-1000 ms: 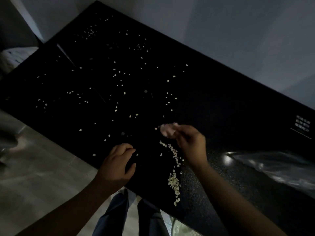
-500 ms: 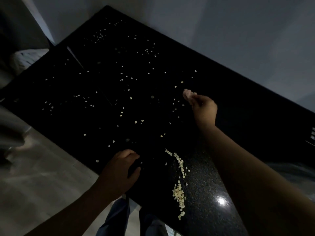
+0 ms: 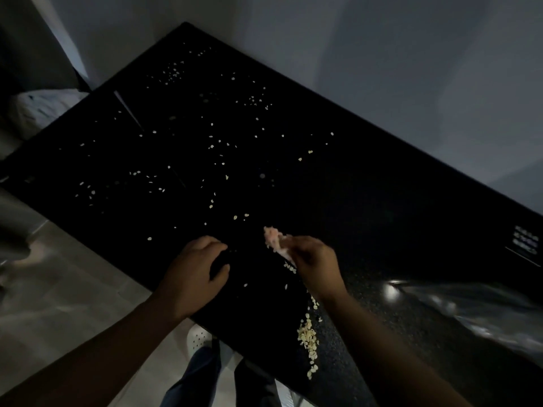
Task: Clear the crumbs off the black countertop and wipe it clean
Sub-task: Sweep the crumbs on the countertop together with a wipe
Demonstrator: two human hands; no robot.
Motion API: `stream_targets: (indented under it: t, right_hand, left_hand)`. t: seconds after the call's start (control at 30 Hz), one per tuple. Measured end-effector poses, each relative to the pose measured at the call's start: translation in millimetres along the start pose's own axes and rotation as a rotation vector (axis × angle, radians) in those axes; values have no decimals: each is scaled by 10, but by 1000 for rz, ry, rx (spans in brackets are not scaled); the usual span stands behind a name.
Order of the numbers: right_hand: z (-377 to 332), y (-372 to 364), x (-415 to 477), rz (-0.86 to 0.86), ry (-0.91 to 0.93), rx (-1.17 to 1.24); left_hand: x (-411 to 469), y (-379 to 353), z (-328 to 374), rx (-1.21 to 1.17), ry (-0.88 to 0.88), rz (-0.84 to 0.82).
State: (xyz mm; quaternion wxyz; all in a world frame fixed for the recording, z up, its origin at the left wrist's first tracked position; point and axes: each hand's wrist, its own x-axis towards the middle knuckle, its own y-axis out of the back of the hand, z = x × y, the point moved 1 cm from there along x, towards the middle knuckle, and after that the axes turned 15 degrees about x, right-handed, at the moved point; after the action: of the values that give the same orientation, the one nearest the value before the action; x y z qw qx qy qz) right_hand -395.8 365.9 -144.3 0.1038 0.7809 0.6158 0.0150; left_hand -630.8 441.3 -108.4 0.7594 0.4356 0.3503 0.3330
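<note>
The black countertop runs diagonally from upper left to lower right. Pale crumbs lie scattered over its far and middle parts. A denser heap of crumbs sits near the front edge. My right hand pinches a small pinkish wad of cloth or tissue just above the counter, at the upper end of the heap's trail. My left hand rests on the counter near its front edge, fingers curled loosely, nothing visible in it.
A shiny plastic bag lies on the counter at the right. A white label is at the far right. Grey walls border the counter's back. The tiled floor and my legs lie below the front edge.
My right hand reached far across the counter with the wad, then drew back toward me to the upper end of the crumb trail. My left hand stayed near the front edge.
</note>
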Motion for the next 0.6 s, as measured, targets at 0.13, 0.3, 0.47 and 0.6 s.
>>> stream_targets:
  t: [0.13, 0.3, 0.47, 0.6]
  right_hand:
    - [-258, 22, -31, 208, -19, 195]
    - [-382, 136, 2, 425, -36, 134]
    - [-338, 288, 78, 560, -68, 67]
    - [-345, 546, 412, 587, -66, 18]
  left_hand:
    - [15, 64, -94, -6, -42, -10]
    - [84, 208, -189, -26, -94, -19]
    - [313, 318, -140, -47, -167, -5]
    - [595, 342, -36, -39, -199, -9]
